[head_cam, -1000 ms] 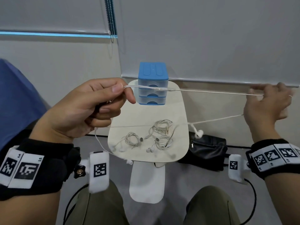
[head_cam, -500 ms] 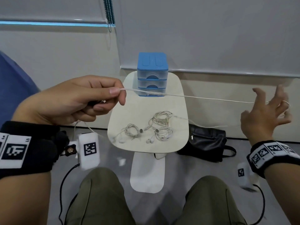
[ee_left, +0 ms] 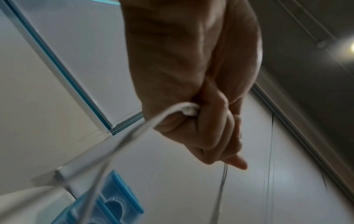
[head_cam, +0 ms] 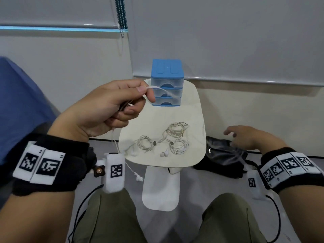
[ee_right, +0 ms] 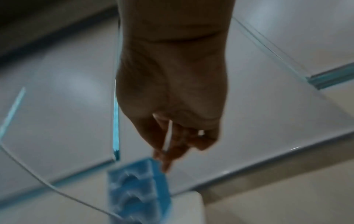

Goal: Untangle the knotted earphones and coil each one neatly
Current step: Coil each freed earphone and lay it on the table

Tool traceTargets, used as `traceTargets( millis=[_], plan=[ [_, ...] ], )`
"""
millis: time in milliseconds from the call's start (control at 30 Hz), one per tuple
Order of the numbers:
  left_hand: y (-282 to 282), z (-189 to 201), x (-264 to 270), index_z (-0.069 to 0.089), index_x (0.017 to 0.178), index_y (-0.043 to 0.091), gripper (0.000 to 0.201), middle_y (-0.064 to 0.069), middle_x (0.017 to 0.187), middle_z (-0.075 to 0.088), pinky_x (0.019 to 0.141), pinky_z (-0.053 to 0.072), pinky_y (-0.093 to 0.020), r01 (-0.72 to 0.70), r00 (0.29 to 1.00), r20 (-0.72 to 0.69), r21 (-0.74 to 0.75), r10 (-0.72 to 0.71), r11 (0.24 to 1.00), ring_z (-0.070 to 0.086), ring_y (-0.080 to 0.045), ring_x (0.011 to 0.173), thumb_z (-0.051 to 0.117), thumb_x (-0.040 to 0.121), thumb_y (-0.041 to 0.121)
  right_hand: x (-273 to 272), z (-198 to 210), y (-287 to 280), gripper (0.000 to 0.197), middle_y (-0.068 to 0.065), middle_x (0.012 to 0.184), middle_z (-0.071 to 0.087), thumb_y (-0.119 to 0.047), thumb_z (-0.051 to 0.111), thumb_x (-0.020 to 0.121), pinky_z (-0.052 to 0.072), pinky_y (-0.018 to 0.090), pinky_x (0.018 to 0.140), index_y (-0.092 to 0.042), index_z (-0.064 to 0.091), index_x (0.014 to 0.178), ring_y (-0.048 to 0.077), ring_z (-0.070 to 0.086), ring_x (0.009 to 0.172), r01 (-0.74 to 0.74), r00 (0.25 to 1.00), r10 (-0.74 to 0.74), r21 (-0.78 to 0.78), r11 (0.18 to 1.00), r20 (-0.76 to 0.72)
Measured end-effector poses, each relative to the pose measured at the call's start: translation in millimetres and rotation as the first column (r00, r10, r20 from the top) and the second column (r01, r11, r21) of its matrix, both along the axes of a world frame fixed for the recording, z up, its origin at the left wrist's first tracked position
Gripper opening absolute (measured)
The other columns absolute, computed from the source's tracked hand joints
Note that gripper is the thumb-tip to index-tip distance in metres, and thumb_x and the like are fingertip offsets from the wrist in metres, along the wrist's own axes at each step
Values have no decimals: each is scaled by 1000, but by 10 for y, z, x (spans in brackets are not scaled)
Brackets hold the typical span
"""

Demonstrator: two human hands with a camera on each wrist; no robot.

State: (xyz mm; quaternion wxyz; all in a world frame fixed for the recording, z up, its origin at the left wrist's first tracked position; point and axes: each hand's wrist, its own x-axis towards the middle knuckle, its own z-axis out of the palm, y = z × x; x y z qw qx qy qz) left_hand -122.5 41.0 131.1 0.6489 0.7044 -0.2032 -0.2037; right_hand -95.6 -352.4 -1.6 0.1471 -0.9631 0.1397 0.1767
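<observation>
Behind the small white table point(head_cam: 192, 109), where three coiled earphones point(head_cam: 178, 146) lay before a blue drawer box point(head_cam: 167, 81), the left hand point(head_cam: 105, 109) pinched a white earphone cable point(head_cam: 157, 88) above it, while the right hand point(head_cam: 249, 137) hovered with loose fingers beside the table, holding nothing.

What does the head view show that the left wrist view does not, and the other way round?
Only the head view shows the right hand lowered over a black bag, three coiled earphones on the white table, and an earbud dangling below the left hand. Only the left wrist view shows the underside of that hand's curled fingers. Both show the left hand pinching the white cable and the blue drawer box.
</observation>
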Motion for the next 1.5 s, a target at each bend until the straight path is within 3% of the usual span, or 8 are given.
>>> traceTargets(
  millis=[133, 267, 367, 633, 867, 1100, 1267, 1500],
  plan=[
    [-211, -90, 36, 68, 100, 9, 27, 0, 61, 31, 36, 12, -10, 34, 999, -8, 24, -34, 999, 17, -4, 43, 51, 98, 31, -128, 652, 713, 37, 11, 116, 74, -5, 48, 90, 48, 24, 78, -14, 71, 116, 17, 66, 89, -253, 843, -121, 584, 771, 525],
    [-388, -158, 114, 69, 114, -3, 35, 2, 60, 36, 35, 14, -12, 42, 999, 5, 49, -43, 998, 18, -5, 44, 45, 107, 23, -331, 987, 1262, 40, 17, 108, 74, -32, 53, 97, 44, 45, 92, -5, 69, 120, 27, 69, 105, -506, 860, 150, 780, 368, 488],
    [-395, -197, 182, 72, 111, 3, 31, 0, 62, 38, 34, 18, -14, 20, 1000, -16, -18, -21, 1000, 20, -5, 43, 49, 105, 22, -308, 943, 1336, 34, 8, 58, 50, -30, 56, 103, 44, 33, 64, 0, 65, 91, 19, 50, 57, -506, 859, 141, 772, 385, 492],
    [-293, -509, 212, 70, 79, 10, 36, 3, 56, 30, 38, 18, -18, 127, 984, -121, -73, -135, 989, 22, -6, 44, 58, 100, 36, -98, 1088, 994, 34, -12, 48, 31, -22, 54, 106, 22, 17, 43, -11, 59, 76, 7, 22, 43, -401, 738, -251, 706, 584, 627],
    [-204, -306, 368, 68, 87, 13, 34, 8, 55, 26, 36, 13, -17, -134, 983, -179, -515, 47, 847, 9, -8, 46, 44, 102, 31, -84, 746, 1137, 37, -9, 55, 42, -31, 50, 107, 33, 20, 51, -8, 66, 83, 8, 36, 50, -373, 894, 135, 541, 754, 428],
    [-388, -252, 455, 56, 139, 4, 37, -1, 73, 64, 43, 37, -15, -322, 940, -71, -513, 335, 796, 48, -6, 49, 38, 111, 19, -217, 977, 1569, 38, -15, 51, 45, -35, 50, 106, 33, 23, 57, -15, 60, 76, 6, 39, 51, -608, 787, 485, 354, 710, 381],
    [-563, -235, 466, 57, 121, 11, 26, -13, 96, 80, 66, 59, -22, -428, 889, -69, -480, 453, 766, 78, -23, 86, 38, 112, 26, -308, 1371, 1720, 30, -18, 57, 52, -35, 52, 105, 36, 16, 57, -23, 69, 84, 4, 47, 57, -723, 690, 638, 282, 631, 341],
    [-584, -363, 404, 72, 90, 14, 38, -13, 59, 60, 44, 36, -25, -229, 956, 146, -180, 256, 957, 47, -18, 42, 41, 111, 22, -27, 1641, 1446, 21, -7, 68, 65, -26, 63, 101, 41, 30, 60, -16, 69, 84, 12, 51, 60, -736, 644, 527, 263, 624, 554]
  ],
)
